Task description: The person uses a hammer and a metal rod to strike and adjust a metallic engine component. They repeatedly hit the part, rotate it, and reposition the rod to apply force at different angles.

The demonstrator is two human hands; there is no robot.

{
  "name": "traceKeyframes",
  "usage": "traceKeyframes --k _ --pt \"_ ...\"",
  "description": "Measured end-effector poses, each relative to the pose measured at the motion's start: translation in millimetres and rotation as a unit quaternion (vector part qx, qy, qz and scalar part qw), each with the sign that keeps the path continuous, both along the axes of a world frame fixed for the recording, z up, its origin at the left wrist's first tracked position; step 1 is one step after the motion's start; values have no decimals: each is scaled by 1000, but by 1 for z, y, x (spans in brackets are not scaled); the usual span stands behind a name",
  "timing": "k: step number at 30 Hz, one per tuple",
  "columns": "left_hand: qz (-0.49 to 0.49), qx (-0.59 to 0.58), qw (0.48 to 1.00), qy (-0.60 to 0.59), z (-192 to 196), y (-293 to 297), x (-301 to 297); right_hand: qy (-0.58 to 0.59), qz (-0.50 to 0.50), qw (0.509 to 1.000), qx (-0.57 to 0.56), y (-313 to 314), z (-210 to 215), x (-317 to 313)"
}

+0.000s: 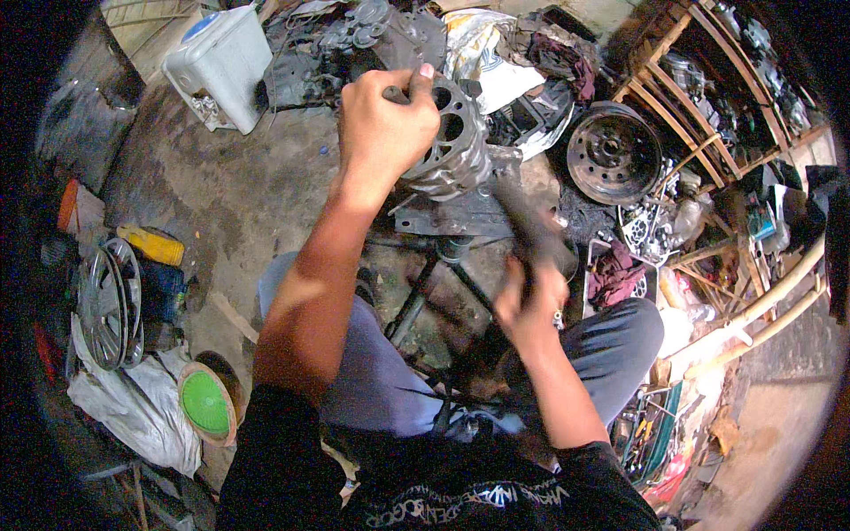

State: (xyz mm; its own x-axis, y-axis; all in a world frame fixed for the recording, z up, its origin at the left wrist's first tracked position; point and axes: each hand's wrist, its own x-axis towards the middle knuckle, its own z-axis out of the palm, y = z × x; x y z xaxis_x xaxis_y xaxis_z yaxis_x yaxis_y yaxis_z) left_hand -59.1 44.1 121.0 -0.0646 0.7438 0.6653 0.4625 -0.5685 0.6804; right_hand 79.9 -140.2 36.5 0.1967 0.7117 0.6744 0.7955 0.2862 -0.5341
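Left hand: the left hand (382, 124) is being closed around a dark rod-like tool (400, 94), thumb raised, and is being pressed against the round metal housing (452, 142).
Round metal housing: a grey cast part with round openings is being carried on a dark metal stand (460, 217) in front of the knees; its lower left side is being hidden by the fist.
Right hand: the right hand (529, 305) is being blurred by motion; it is being wrapped around the handle of a dark hammer-like tool (522, 226) (the head is too smeared to be made out).
Stand: only the flat plate and part of the legs are being shown; the base is being covered by the legs in blue-grey trousers.
Floor: a stained concrete floor (239, 186) is being seen around the work.
Surroundings: a white plastic tank (221, 62) is lying at upper left, a brake drum (614, 155) at upper right, a green-lidded can (205, 403) at lower left.
Rim: the wooden shelving (708, 80) is being bent and cut off by the dark edge.
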Motion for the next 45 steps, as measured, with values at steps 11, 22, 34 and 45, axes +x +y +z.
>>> traceKeyframes --k 11,22,34,45 --pt "21 -25 999 16 -1 5 -7 -27 -29 999 23 -22 19 -5" --pt "62 -45 997 14 0 4 -11 -21 -52 995 86 -5 17 2" --pt "22 -8 1000 -12 -1 5 6 30 -33 999 -3 11 -9 7" --pt "26 -3 999 -43 -10 9 12 74 -71 985 -136 16 -9 19"
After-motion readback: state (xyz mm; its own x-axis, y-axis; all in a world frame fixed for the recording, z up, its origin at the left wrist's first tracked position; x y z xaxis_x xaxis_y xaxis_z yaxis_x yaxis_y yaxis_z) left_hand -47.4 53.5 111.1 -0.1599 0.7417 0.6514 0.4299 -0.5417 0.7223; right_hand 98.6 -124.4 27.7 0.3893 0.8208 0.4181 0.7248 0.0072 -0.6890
